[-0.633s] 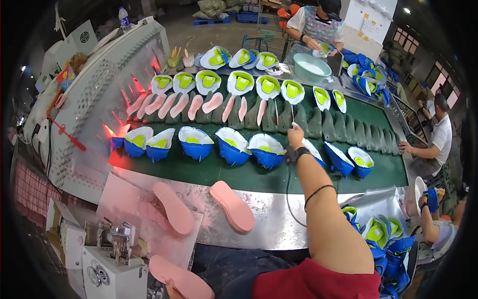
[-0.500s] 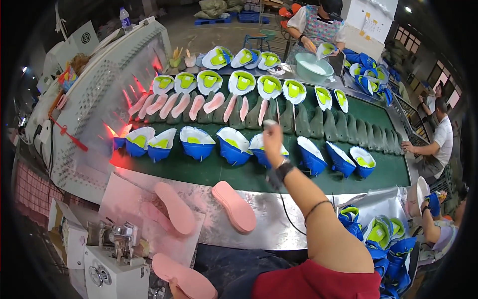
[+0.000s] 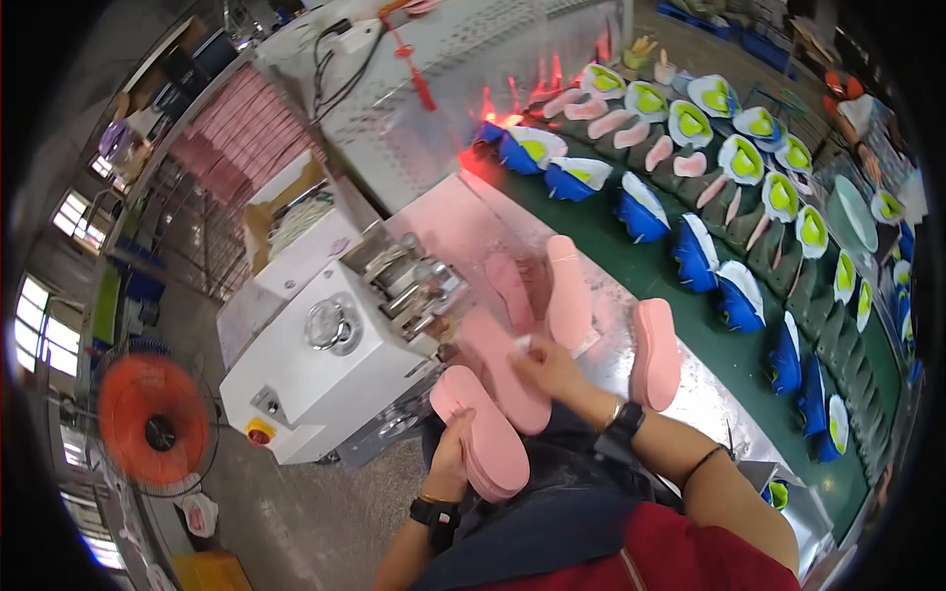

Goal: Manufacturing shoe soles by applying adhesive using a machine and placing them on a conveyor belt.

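Note:
Gripped in my left hand is a thick pink shoe sole, tilted in front of my lap. My right hand has its fingers closed around a small whitish thing whose kind I cannot make out. Just beside those fingers is a second pink sole, partly blurred; whether the hand touches it is unclear. Two more pink soles lie on the metal worktop, one upright sole past my right hand and another sole farther right.
A white machine with a metal head stands at the left. Beyond the worktop, a green conveyor carries blue shoe uppers, dark lasts and pink soles. An orange fan is at far left. Another person works at the upper right.
My view has swung left toward the machine. My right hand has come back from over the conveyor to the soles near my lap. The left hand's sole is now raised more fully into view.

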{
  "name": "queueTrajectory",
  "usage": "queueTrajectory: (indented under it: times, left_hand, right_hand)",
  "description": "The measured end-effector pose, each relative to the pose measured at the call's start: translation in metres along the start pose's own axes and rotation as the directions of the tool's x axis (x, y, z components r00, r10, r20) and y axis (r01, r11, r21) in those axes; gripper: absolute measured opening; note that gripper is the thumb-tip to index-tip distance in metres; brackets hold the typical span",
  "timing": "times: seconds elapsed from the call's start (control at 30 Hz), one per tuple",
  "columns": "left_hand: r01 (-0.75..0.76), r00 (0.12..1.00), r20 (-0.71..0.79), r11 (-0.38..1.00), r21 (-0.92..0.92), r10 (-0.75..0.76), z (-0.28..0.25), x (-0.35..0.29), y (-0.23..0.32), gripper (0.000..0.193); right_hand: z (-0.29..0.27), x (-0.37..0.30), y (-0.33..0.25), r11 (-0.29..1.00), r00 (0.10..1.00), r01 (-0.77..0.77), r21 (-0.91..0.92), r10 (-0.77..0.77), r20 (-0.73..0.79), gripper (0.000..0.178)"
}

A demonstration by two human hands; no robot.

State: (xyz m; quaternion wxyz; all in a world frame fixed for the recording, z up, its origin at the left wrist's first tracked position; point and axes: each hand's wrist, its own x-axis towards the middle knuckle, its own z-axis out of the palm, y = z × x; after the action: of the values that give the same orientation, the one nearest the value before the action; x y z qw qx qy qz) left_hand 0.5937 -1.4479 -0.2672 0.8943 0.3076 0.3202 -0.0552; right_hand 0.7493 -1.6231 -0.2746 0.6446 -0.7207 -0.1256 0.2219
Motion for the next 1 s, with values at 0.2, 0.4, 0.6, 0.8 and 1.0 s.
queueTrajectory:
  times: [0.2,0.4,0.6,0.8,1.0]
  left_hand:
    - [0.074,0.993,0.098,0.993,-0.088,-0.066,-0.018,-0.035,0.002,0.043]
    - [0.028,0.999,0.040,0.996,-0.079,-0.025,-0.019,-0.042,-0.004,0.048]
    - [-0.089,0.990,0.124,0.978,0.189,0.067,-0.018,-0.051,-0.002,0.036]
    - [0.089,0.996,0.037,0.992,-0.086,-0.086,-0.031,-0.041,-0.005,0.032]
    - [-0.041,0.999,-0.031,0.997,-0.059,0.039,-0.041,-0.051,-0.004,0.033]
  right_hand:
    - [0.023,0.122,0.017,0.979,0.992,0.055,-0.196,-0.076,-0.098,0.035]
    - [0.020,0.136,-0.006,0.988,0.991,-0.134,0.076,0.134,0.005,0.041]
    - [-0.035,0.123,-0.039,0.729,0.937,0.243,-0.640,-0.348,-0.041,0.032]
    - [-0.001,0.140,-0.016,0.829,0.985,0.101,-0.550,-0.161,-0.062,0.038]
    - [0.040,0.202,-0.004,0.942,0.981,-0.131,-0.309,0.078,-0.178,0.054]
